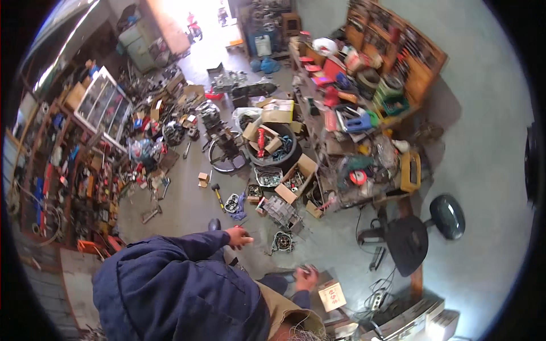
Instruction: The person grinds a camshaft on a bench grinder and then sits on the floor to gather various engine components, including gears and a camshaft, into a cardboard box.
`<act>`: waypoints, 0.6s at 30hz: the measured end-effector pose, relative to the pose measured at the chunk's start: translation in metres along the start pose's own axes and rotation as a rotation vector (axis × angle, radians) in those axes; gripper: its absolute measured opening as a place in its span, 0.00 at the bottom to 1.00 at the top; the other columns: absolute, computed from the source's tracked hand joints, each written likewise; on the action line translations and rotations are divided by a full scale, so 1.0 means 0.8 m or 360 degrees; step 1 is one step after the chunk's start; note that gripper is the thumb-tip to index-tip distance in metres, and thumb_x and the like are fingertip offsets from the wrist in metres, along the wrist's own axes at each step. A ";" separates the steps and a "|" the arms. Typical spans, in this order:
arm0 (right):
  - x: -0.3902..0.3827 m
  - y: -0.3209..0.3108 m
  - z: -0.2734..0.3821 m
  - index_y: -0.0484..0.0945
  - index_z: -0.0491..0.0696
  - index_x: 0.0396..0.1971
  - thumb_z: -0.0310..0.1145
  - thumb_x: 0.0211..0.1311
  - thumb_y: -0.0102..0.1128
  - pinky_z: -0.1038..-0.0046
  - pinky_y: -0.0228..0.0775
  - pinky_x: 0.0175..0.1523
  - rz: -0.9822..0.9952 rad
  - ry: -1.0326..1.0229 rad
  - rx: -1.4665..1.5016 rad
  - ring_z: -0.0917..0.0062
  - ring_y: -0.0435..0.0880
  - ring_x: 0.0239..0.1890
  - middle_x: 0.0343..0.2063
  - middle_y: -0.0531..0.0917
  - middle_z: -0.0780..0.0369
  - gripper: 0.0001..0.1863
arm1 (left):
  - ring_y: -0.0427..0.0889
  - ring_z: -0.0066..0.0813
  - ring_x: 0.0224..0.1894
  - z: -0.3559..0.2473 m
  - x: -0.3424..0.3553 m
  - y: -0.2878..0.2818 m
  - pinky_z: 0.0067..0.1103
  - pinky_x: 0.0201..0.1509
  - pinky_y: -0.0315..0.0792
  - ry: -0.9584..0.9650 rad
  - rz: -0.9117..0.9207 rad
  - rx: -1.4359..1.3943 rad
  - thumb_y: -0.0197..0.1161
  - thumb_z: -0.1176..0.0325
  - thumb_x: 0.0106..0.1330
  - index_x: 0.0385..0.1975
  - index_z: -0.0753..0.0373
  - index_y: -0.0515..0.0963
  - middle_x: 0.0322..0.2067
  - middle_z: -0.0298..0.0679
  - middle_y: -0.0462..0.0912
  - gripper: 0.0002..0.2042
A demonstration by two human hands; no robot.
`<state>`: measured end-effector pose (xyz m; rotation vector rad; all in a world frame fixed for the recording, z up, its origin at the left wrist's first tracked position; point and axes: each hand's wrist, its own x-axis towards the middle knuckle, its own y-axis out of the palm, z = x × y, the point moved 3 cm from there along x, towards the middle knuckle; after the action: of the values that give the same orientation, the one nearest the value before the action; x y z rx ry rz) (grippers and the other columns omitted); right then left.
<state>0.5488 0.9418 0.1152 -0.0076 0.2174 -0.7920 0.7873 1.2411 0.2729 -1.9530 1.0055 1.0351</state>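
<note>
My left hand (pixel 239 237) reaches out over the floor at the end of a dark blue sleeve, its fingers curled; what they hold, if anything, is too small to make out. Lower and further right, my right hand (pixel 306 277) is also curled, beside a small cardboard box (pixel 331 296). A round metal cover with gear-like parts (pixel 282 242) lies on the floor between and beyond both hands. Behind it sits a grey metal engine casing (pixel 281 212). A smaller metal cover (pixel 231 203) rests by a blue cloth (pixel 239 211), near a hammer (pixel 218 197) with a yellow handle.
An open cardboard box (pixel 307 166) of parts and a black tub (pixel 291 153) stand farther off. A cluttered workbench (pixel 341 149) runs along the right, with a black chair (pixel 406 244) nearer. Loaded shelves (pixel 71 165) line the left; cables (pixel 378 295) lie on the right floor.
</note>
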 end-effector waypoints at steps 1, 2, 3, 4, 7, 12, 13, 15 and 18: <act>-0.007 0.080 0.115 0.81 0.47 0.42 0.27 0.43 0.77 0.69 0.74 0.55 0.0297 -0.0170 -0.0104 0.68 0.75 0.54 0.55 0.72 0.58 0.22 | 0.85 0.39 0.43 0.004 -0.016 -0.007 0.35 0.35 0.84 -0.0013 0.0055 -0.0288 0.61 0.42 0.64 0.63 0.60 0.66 0.49 0.46 0.80 0.35; -0.010 0.137 0.173 0.81 0.48 0.42 0.29 0.43 0.77 0.67 0.72 0.58 0.0489 -0.0299 -0.0267 0.66 0.73 0.57 0.57 0.70 0.56 0.22 | 0.85 0.39 0.43 -0.005 -0.022 -0.022 0.35 0.35 0.84 0.0036 0.0084 -0.0320 0.61 0.42 0.64 0.63 0.60 0.66 0.49 0.46 0.80 0.35; -0.023 0.198 0.231 0.82 0.49 0.42 0.30 0.42 0.78 0.66 0.69 0.61 0.0721 -0.0421 -0.0429 0.63 0.72 0.60 0.60 0.68 0.54 0.22 | 0.85 0.40 0.43 -0.002 -0.037 -0.040 0.37 0.39 0.84 0.0103 0.0040 -0.0446 0.62 0.42 0.63 0.66 0.59 0.59 0.54 0.48 0.76 0.38; -0.040 0.251 0.261 0.81 0.49 0.42 0.32 0.42 0.79 0.65 0.66 0.64 0.0873 -0.0445 -0.0442 0.58 0.69 0.64 0.66 0.61 0.49 0.24 | 0.84 0.42 0.43 0.010 -0.052 -0.064 0.39 0.43 0.83 0.0165 -0.0018 -0.0575 0.63 0.42 0.63 0.70 0.58 0.51 0.59 0.50 0.72 0.42; -0.102 0.414 0.379 0.80 0.50 0.47 0.35 0.44 0.77 0.62 0.63 0.67 0.1466 -0.0742 -0.0479 0.54 0.65 0.68 0.70 0.56 0.47 0.27 | 0.84 0.36 0.42 0.081 -0.081 -0.143 0.33 0.48 0.80 0.0548 0.0251 -0.1450 0.66 0.42 0.61 0.66 0.59 0.58 0.56 0.46 0.74 0.40; -0.176 0.617 0.375 0.50 0.50 0.70 0.32 0.60 0.64 0.62 0.65 0.65 0.1856 -0.0212 0.0076 0.58 0.68 0.66 0.68 0.58 0.46 0.41 | 0.82 0.30 0.48 0.199 -0.171 -0.315 0.29 0.52 0.78 0.0845 0.0184 -0.1866 0.70 0.58 0.62 0.55 0.60 0.70 0.48 0.38 0.80 0.25; -0.194 0.656 0.403 0.53 0.49 0.69 0.31 0.61 0.63 0.62 0.67 0.64 0.1840 -0.0243 -0.0061 0.56 0.70 0.64 0.68 0.59 0.46 0.39 | 0.82 0.29 0.47 0.229 -0.190 -0.343 0.30 0.52 0.78 0.0869 0.0053 -0.1960 0.71 0.61 0.61 0.55 0.60 0.69 0.47 0.37 0.80 0.26; -0.205 0.727 0.418 0.58 0.47 0.68 0.30 0.60 0.62 0.64 0.70 0.61 0.1853 -0.0609 -0.0490 0.53 0.74 0.60 0.67 0.60 0.44 0.36 | 0.81 0.29 0.47 0.273 -0.225 -0.391 0.30 0.52 0.78 0.0886 -0.0083 -0.2046 0.72 0.64 0.60 0.55 0.60 0.68 0.46 0.37 0.79 0.26; -0.251 0.819 0.453 0.67 0.42 0.63 0.28 0.60 0.62 0.67 0.72 0.59 0.1879 -0.0900 -0.0781 0.56 0.80 0.54 0.61 0.69 0.45 0.30 | 0.81 0.27 0.46 0.329 -0.263 -0.443 0.30 0.52 0.78 0.0934 -0.0504 -0.2243 0.75 0.69 0.55 0.56 0.59 0.66 0.44 0.35 0.78 0.30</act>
<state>0.9455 1.5180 0.4500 -0.5159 -0.1407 0.4666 0.9264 1.6867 0.4184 -3.5391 0.0271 1.0831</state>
